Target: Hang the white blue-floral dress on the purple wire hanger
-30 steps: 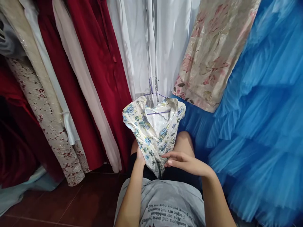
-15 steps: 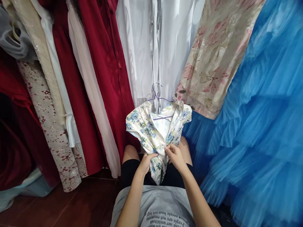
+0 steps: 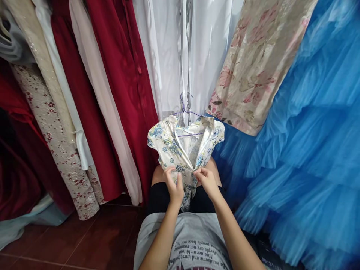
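A short-sleeved white garment (image 3: 168, 150) with blue flowers and yellow-green leaves lies across my lap on a thin purple wire hanger (image 3: 183, 109). Its V-shaped opening faces me, showing the pale inside. My right hand (image 3: 207, 182) pinches the fabric edge at the bottom point of that opening; I cannot make out whether a zip pull is between the fingertips. My left hand (image 3: 174, 187) rests against the left front of the garment, thumb and fingers apart, gripping nothing. The lower end bunches between my thighs and is partly hidden by my hands.
White drapery (image 3: 165, 56) hangs straight ahead. Dark red dresses (image 3: 112, 75) and a pale pink cloth (image 3: 104, 101) hang to the left. On the right are a beige flowered dress (image 3: 253, 75) and a layered blue tulle gown (image 3: 315, 150). Below left is a reddish tiled floor (image 3: 92, 236).
My left hand has loosened its hold on the lower cloth and moved up, its fingers now spread. My right hand has shifted up slightly, still pinching. The garment's opening looks more spread.
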Motion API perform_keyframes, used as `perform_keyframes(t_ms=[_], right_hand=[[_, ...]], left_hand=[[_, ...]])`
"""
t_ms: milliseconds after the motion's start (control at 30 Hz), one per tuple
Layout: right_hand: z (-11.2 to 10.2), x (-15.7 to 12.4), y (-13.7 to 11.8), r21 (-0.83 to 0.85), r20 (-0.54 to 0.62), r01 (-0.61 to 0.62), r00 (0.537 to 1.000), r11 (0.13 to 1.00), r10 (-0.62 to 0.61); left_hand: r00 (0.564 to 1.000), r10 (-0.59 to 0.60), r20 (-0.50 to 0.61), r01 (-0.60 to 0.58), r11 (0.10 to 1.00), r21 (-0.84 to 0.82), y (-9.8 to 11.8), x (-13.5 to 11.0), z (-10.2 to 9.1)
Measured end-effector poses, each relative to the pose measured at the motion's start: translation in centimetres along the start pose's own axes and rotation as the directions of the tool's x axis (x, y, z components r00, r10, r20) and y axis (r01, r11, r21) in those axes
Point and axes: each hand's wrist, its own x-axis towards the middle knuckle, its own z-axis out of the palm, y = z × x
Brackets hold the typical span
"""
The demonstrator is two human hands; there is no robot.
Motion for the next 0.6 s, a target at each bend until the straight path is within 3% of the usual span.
perform_keyframes(t_ms=[67, 133, 300, 433, 600], right_hand=[[0.4, -0.2, 0.0, -0.007, 0.022, -0.011, 1.000, 1.000, 0.012], [0.8, -0.4, -0.3, -0.010, 0.056, -0.046, 0.997, 0.999, 0.046], [1.0, -0.7, -1.5, 0.070, 0.090, -0.184, 0.980, 0.980, 0.178], [1.2, 1.2, -3.5, 0.161, 0.082, -0.146, 0.988, 0.976, 0.134], [2.1, 7.7, -9.3, 0.234, 0.033, -0.018, 0.999, 0.972, 0.010]], left_hand=[[0.966, 0.007, 0.259, 0.002, 0.999, -0.034, 1.0, -0.6, 0.8], [0.911, -0.050, 0.409, 0.082, 0.995, -0.062, 1.6, -1.1, 1.4], [0.856, -0.168, 0.489, 0.235, 0.969, -0.079, 1.8, -1.0, 1.2], [0.829, -0.218, 0.515, 0.311, 0.945, -0.101, 1.6, -0.5, 0.4], [0.789, -0.151, 0.595, 0.165, 0.986, 0.031, 0.9, -0.4, 0.0]])
